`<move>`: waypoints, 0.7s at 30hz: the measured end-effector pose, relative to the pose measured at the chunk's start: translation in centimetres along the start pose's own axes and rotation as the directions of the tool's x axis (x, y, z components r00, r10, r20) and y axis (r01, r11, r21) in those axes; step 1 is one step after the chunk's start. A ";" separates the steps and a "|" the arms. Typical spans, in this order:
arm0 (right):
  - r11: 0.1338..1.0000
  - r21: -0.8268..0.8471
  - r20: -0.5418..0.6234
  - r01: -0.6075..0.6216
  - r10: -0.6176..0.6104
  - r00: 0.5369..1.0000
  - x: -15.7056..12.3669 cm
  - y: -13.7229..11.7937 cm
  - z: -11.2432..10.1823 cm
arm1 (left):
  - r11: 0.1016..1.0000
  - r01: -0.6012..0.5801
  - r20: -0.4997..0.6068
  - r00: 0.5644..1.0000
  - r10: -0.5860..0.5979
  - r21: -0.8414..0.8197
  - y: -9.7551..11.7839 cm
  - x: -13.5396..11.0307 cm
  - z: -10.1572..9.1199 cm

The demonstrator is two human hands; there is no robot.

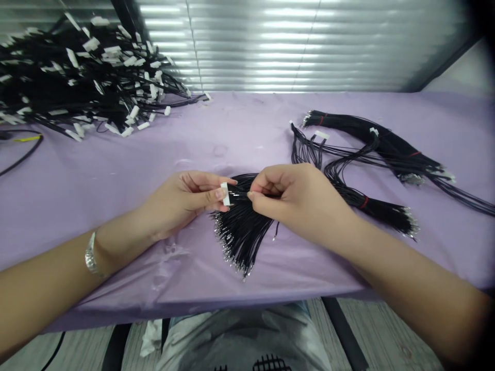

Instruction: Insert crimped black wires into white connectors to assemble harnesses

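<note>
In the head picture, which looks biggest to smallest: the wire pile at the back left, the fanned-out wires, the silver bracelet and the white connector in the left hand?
1. Wire pile
2. Fanned-out wires
3. Silver bracelet
4. White connector, partly hidden by the thumb

Small white connector [226, 194] near fanned, silver-tipped black wires [244, 229]

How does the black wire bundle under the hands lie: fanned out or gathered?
Fanned out at the visible end: the wire bundle widens toward its silvery tips, spread in an arc. The right hand hides part.
</note>
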State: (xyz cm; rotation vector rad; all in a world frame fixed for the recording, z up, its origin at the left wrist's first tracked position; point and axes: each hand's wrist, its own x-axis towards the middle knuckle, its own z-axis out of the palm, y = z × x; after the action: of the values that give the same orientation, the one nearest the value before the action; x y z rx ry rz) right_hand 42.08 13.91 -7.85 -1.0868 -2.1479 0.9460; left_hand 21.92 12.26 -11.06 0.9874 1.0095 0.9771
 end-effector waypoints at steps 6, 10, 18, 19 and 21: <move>0.999 -0.033 0.008 0.038 -0.038 0.999 -0.1 0.1 0.3 | 0.999 0.035 0.079 0.996 -0.034 -0.007 0.2 -0.1 -0.1; 0.996 -0.075 0.004 0.041 -0.041 0.999 -0.2 0.2 0.5 | 0.999 0.048 0.090 0.995 -0.046 -0.022 0.3 -0.1 -0.2; 0.995 -0.086 0.018 0.051 -0.050 0.999 0.0 0.6 1.1 | 0.996 0.085 0.071 0.994 -0.082 -0.027 0.3 0.1 -0.1; 0.993 -0.102 0.017 0.055 -0.053 0.998 0.1 0.6 1.1 | 0.996 0.083 0.078 0.994 -0.081 -0.027 0.3 0.1 -0.1; 0.986 -0.143 0.018 0.086 -0.085 0.996 0.1 0.5 1.1 | 0.997 0.076 0.078 0.994 -0.074 -0.021 0.3 0.1 -0.1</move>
State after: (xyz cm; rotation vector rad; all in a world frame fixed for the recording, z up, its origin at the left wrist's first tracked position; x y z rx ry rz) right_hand 41.48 13.85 -8.92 -1.0493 -2.2822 0.7700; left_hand 21.77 12.50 -10.80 0.9538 0.9614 0.8804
